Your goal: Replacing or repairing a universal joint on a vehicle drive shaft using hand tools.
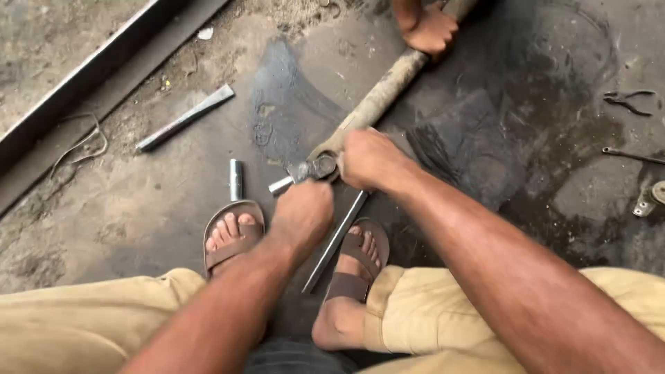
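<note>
At the centre of the frame the left hand (pixel 301 215) is closed into a fist just below the near end of a long, rusty metal shaft (pixel 377 100); its fingers are curled under and out of sight, so what they grip cannot be told, though the fist sits right against the grey yoke joint (pixel 315 168) at the shaft's end. The right hand (pixel 370 161) is just beside it, to the right, its fingers wrapped shut around the shaft end next to the joint. A short bright pin (pixel 280 185) sticks out to the left of the joint. A thin steel rod (pixel 336 241) runs from under the hands down toward the lower middle, between two feet in brown sandals (pixel 232 239).

The shaft lies on the oily concrete floor (pixel 138 208) and slants toward the top of the frame, where another person's hand (pixel 429 29) holds it. A flat chisel (pixel 185 118) lies in the upper left, and a small metal socket (pixel 236 179) stands near the left foot. At the right edge lie pliers (pixel 627 102) and a slim tool (pixel 632 155), well apart from the hands.
</note>
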